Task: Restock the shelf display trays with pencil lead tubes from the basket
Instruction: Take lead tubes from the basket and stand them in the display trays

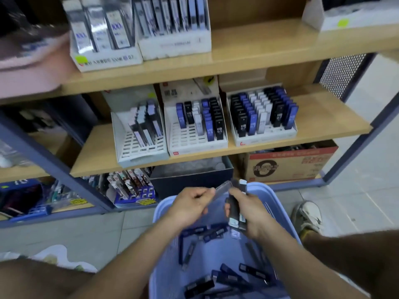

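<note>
I saw both hands close together over the far end of the blue basket. The left hand pinched one end of a clear tube between thumb and fingers. The right hand was curled round a bundle of dark tubes, held roughly upright. The clear tube's other end reached the top of that bundle, though I could not tell whether they touched. More dark and blue loose tubes lay scattered on the basket floor below the wrists. On the middle shelf stood three white trays side by side. The left tray and the middle tray showed bare slots at the front, while the right tray looked nearly full. A cardboard box sat beneath that shelf.
</note>
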`<state>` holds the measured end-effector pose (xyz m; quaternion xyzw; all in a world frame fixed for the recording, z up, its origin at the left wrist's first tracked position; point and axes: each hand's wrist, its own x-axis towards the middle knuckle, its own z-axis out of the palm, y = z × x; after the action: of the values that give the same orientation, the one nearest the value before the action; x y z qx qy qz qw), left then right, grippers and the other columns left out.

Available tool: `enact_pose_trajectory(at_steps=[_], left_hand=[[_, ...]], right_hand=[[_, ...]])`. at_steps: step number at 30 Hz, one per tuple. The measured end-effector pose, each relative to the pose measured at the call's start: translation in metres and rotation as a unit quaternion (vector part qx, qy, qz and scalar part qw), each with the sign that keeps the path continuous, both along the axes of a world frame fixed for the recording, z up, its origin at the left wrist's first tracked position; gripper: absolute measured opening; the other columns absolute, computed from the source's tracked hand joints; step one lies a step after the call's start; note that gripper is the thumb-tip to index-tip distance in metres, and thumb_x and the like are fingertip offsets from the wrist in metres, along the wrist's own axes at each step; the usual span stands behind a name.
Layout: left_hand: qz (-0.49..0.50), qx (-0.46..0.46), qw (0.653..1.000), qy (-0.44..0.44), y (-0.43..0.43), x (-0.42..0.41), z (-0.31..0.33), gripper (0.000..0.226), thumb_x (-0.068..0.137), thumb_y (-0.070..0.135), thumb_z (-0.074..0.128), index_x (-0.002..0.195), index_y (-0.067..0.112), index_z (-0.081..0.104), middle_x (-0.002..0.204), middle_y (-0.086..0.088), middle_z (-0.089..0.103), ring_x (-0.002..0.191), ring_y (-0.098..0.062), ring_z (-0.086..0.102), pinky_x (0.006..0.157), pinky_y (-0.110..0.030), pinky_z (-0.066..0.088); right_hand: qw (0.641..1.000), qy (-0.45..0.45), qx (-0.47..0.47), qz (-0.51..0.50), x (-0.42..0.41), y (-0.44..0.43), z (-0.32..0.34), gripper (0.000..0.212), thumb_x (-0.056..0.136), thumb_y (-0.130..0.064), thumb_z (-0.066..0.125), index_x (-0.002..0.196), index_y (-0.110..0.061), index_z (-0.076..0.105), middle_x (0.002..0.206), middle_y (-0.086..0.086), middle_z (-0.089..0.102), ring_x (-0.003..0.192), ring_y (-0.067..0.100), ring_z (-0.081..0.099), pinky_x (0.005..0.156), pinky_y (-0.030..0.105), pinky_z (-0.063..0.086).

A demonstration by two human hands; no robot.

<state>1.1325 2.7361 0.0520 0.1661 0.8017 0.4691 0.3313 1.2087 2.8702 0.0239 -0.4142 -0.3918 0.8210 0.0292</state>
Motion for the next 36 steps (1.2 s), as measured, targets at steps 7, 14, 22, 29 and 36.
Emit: enact_pose_trajectory(at_steps=[7, 14, 22, 29, 36], left_hand=[[-0.113, 0.015, 0.991, 0.067, -0.022, -0.055, 0.087, 0.026, 0.088, 0.016, 0.066, 0.107, 0.033, 0.070, 0.100, 0.015, 0.072, 0.092, 0.004, 0.064, 0.085, -0.010, 0.047], [-0.153, -0.042, 0.973, 0.171, -0.025, -0.094, 0.124, 0.043, 0.073, 0.007, 0.080, 0.098, 0.041, 0.070, 0.092, 0.008, 0.067, 0.079, -0.013, 0.061, 0.073, -0.021, 0.049], [0.060, 0.145, 0.987, -0.022, -0.030, -0.141, 0.120, 0.032, 0.071, -0.020, 0.065, 0.090, 0.006, 0.066, 0.082, -0.014, 0.071, 0.076, -0.023, 0.069, 0.070, -0.026, 0.059], [0.085, 0.110, 0.989, -0.040, -0.044, -0.158, 0.114, 0.020, 0.086, -0.005, 0.060, 0.103, 0.001, 0.069, 0.094, -0.017, 0.073, 0.079, -0.021, 0.071, 0.071, -0.023, 0.059], [0.212, -0.007, 0.950, 0.229, -0.084, -0.191, 0.114, 0.013, 0.082, -0.003, 0.068, 0.094, 0.002, 0.069, 0.078, -0.013, 0.071, 0.067, -0.017, 0.071, 0.068, -0.027, 0.059]], right_hand=[[0.976, 0.082, 0.078, 0.187, -0.019, 0.019, 0.094, 0.028, 0.086, -0.030, 0.071, 0.102, -0.007, 0.067, 0.083, 0.014, 0.070, 0.044, 0.015, 0.046, 0.041, 0.023, 0.044], [0.898, 0.075, 0.248, 0.356, -0.053, 0.032, 0.134, 0.024, 0.084, -0.006, 0.074, 0.102, -0.008, 0.058, 0.074, 0.010, 0.070, 0.045, 0.015, 0.051, 0.044, 0.027, 0.046], [0.890, 0.072, 0.301, 0.336, -0.088, 0.037, 0.114, 0.028, 0.083, -0.004, 0.074, 0.105, -0.008, 0.057, 0.058, 0.003, 0.065, 0.042, 0.018, 0.051, 0.044, 0.026, 0.046], [0.898, 0.090, 0.268, 0.337, -0.108, 0.019, 0.092, 0.039, 0.084, -0.008, 0.075, 0.116, -0.011, 0.054, 0.095, 0.025, 0.069, 0.044, 0.020, 0.052, 0.047, 0.029, 0.048], [0.945, 0.063, 0.135, 0.291, -0.117, 0.002, 0.089, 0.019, 0.088, -0.024, 0.071, 0.094, -0.008, 0.061, 0.063, 0.010, 0.060, 0.048, 0.019, 0.054, 0.046, 0.026, 0.050]])
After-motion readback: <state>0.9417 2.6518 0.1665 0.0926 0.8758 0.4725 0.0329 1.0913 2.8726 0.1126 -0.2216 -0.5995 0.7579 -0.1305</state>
